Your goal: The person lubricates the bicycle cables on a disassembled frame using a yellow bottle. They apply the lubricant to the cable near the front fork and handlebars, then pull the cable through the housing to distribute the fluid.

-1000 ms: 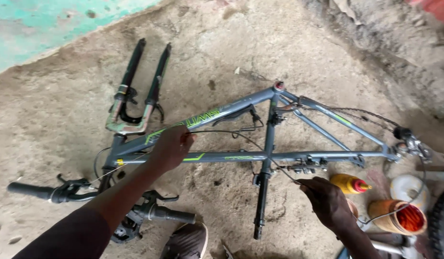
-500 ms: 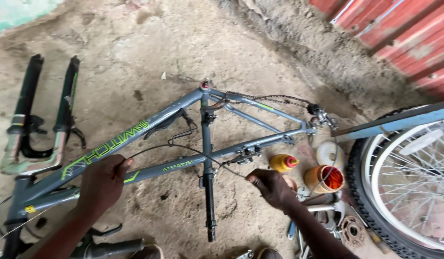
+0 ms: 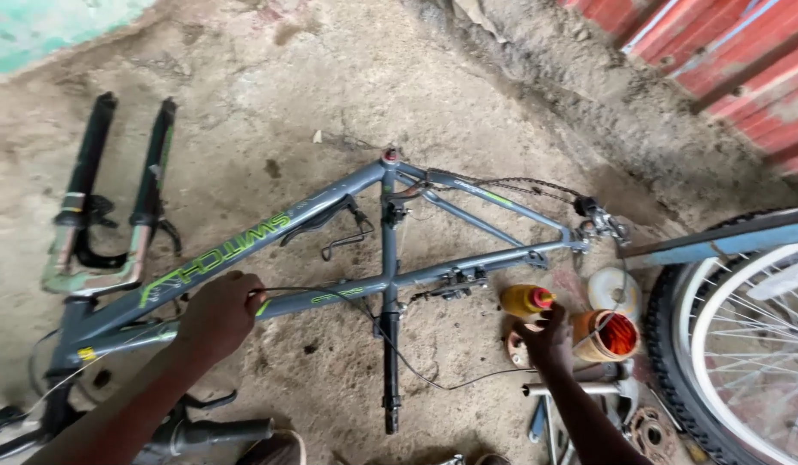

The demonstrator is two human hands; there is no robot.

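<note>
A grey bicycle frame (image 3: 330, 250) lies flat on the bare concrete floor (image 3: 270, 95), its long axis running from the head end at lower left to the chain end at right, with open floor above it, a suspension fork (image 3: 114, 207) just beside it on the left, and a wheel (image 3: 743, 336) and red wall (image 3: 726, 60) closing in the right side. The left hand (image 3: 218, 314) is closed around the frame's lower tube. The right hand (image 3: 549, 340) reaches with fingers loosely spread, holding nothing, just below a yellow bottle (image 3: 526, 300) and beside an orange cup (image 3: 607, 336).
</note>
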